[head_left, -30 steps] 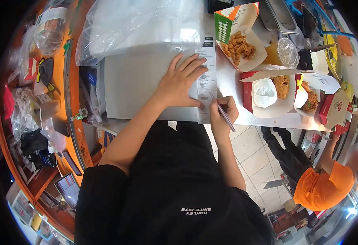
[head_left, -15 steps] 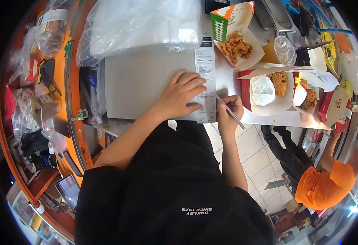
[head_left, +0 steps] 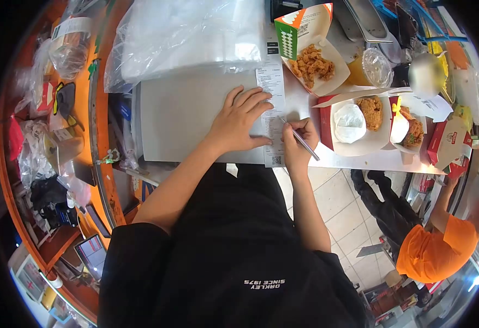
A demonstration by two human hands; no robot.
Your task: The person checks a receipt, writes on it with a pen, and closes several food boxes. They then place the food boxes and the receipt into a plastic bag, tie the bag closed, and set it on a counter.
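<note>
My left hand [head_left: 242, 120] lies spread on the metal counter [head_left: 179, 120], its fingertips and thumb on the left edge of a long printed receipt [head_left: 272, 87]. My right hand [head_left: 299, 143] grips a slim pen [head_left: 306, 146], whose tip points at the receipt's middle. Right of the hands, an open box [head_left: 359, 146] holds a white wrapped item [head_left: 350, 123] and a piece of fried chicken [head_left: 370, 112]. Behind it stands an open green and orange box [head_left: 335, 86] with fried pieces [head_left: 312, 65].
Clear plastic bags [head_left: 196, 38] cover the counter's back left. More fried food [head_left: 414, 133] and a plastic-lidded cup [head_left: 376, 68] are at the right. A co-worker in an orange shirt [head_left: 436, 249] is beyond the counter's right end. An orange shelf edge [head_left: 102, 131] runs along the left.
My right hand has moved slightly left and up, bringing the pen tip over the receipt. My left hand stays at the receipt's left edge. The whole view has shifted slightly.
</note>
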